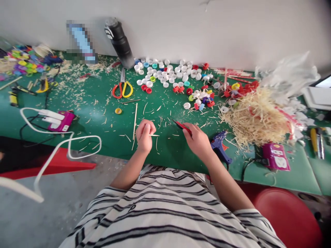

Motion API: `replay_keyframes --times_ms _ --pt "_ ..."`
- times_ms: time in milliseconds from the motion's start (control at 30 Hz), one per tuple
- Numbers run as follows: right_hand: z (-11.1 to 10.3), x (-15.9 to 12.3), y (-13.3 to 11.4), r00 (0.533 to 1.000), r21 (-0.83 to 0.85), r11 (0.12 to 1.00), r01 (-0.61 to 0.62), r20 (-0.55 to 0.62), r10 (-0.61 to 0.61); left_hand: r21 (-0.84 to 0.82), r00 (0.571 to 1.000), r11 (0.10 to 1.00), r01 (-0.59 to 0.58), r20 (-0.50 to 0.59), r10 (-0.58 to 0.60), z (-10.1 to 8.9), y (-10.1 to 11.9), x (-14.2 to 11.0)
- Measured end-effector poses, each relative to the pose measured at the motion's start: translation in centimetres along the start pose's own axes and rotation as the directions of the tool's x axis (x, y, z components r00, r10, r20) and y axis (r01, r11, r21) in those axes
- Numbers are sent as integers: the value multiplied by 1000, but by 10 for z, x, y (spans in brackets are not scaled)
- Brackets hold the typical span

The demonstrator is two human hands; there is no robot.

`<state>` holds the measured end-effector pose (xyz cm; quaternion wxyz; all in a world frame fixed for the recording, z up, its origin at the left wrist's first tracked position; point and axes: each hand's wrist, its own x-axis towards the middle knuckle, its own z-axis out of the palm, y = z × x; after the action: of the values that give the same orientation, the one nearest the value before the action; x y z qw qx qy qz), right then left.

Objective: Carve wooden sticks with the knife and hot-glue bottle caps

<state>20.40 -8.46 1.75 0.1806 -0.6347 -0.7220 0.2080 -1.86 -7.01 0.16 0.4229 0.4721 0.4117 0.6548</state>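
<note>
Near the front of the green table, my left hand [144, 136] is closed around a thin wooden stick [154, 135], whose tip pokes out to the right. My right hand [198, 140] grips a small red-handled knife [183, 126], its dark blade pointing up and left. A gap separates the blade from the stick. Beside my left hand lies a longer pale stick [134, 120]. Beyond the hands are many bottle caps [165, 75], mostly white, and a cluster of caps with short sticks in them [203, 98]. Wood shavings lie scattered around.
Scissors [122, 86] and a black bottle [120, 43] stand or lie toward the back. A blue glue gun [220, 146] is right of my right hand, near a heap of straw-like strips [254, 117]. Purple power blocks [276, 156] and a white cable [69, 137] sit at the sides.
</note>
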Motion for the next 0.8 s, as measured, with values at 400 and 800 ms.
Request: replay_keyframes --times_ms 400,800 --pt "5 -14 -12 992 -198 980 16 128 9 929 853 371 14 182 -488 -50 57 -27" --pt "0 -41 -30 956 -155 962 224 225 -186 960 822 63 -273 267 -504 -21 44 -49"
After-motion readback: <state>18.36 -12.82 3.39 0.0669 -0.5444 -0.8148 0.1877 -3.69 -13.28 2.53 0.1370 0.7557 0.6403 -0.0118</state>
